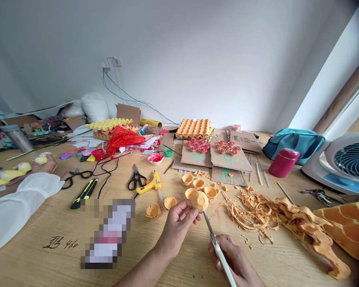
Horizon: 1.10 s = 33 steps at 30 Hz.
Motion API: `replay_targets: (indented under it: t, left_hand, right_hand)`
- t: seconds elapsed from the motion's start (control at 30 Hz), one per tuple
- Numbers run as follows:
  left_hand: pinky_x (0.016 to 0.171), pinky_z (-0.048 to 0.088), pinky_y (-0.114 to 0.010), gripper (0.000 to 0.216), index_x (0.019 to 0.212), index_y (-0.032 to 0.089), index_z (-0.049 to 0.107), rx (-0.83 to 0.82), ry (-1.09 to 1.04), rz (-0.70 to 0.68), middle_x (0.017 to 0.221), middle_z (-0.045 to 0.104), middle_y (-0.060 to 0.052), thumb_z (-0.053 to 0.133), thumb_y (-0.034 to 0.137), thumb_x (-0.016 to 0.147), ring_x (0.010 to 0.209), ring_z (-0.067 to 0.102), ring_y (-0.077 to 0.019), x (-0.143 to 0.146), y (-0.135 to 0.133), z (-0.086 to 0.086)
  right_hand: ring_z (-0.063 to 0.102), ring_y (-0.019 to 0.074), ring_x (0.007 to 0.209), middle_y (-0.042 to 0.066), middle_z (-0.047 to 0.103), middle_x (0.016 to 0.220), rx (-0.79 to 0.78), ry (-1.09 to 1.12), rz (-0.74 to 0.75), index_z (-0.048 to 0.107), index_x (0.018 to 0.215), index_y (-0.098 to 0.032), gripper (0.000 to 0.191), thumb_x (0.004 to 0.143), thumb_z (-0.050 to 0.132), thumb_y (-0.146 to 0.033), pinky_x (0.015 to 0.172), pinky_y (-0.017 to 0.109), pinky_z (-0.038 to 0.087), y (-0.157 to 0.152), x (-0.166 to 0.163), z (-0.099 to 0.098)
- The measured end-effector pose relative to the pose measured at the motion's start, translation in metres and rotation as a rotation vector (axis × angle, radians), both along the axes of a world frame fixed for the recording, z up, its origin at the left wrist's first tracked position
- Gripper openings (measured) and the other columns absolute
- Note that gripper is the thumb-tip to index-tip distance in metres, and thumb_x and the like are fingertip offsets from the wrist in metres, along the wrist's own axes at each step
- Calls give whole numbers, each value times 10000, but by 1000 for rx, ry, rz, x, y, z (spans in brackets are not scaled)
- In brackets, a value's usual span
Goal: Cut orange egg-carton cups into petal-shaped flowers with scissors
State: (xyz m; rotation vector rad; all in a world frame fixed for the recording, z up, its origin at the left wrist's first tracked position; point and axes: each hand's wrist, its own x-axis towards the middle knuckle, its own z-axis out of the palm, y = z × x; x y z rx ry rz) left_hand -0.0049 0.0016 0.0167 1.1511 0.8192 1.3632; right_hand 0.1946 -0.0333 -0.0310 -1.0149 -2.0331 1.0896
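Between the fingertips of my left hand [179, 225] is an orange egg-carton cup [200, 201], its base turned toward me. My right hand [235, 257] grips scissors [215, 243] with a white handle, and their blade tips reach the cup's lower edge. How far the blades are apart is hard to make out. Just behind the held piece sit several cut cups [198, 183]. Two more trimmed cups [152, 211] stand on the wooden table left of my left hand. Orange carton scraps [254, 211] are heaped to the right.
A yellow glue gun [149, 185], black scissors [136, 180] and a utility knife [84, 194] lie left of centre. Cardboard with red carton flowers [230, 153] and stacked egg trays [194, 128] are behind. A pink flask [284, 162] and fan [341, 159] stand right. Another person's hand [44, 164] is far left.
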Motion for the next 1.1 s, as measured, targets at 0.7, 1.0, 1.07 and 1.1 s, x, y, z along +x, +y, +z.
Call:
replay_targets:
  t: [0.7,1.0,1.07,1.1]
  left_hand:
    - [638,411,-222,218,775,140,688,-271,-397,-105,758,612,-11,834,300,745,674,500,-86,15,-12,9]
    - [634,432,-217,200,765,148,695,-304,-442,-127,745,612,-7,843,280,737,681,513,-86,15,-14,8]
    - [634,435,-215,200,766,149,694,-312,-442,-127,747,610,-6,842,281,739,687,515,-87,16,-14,9]
    - [631,435,-214,201,769,149,695,-317,-440,-127,747,608,-6,842,283,739,689,516,-87,16,-14,9]
  right_hand:
    - [502,242,837,62,565,852,40,-23,-7,539,845,-212,292,971,434,-453,751,353,433,1,3,-1]
    - [501,232,819,55,561,829,50,-17,-29,513,794,-213,312,978,438,-454,744,345,435,1,2,-1]
    - [504,227,801,51,564,811,65,-6,-39,512,784,-213,324,983,437,-458,732,340,435,0,1,0]
    - [505,224,789,49,565,800,77,3,-43,512,778,-213,335,985,435,-464,726,338,434,0,1,0]
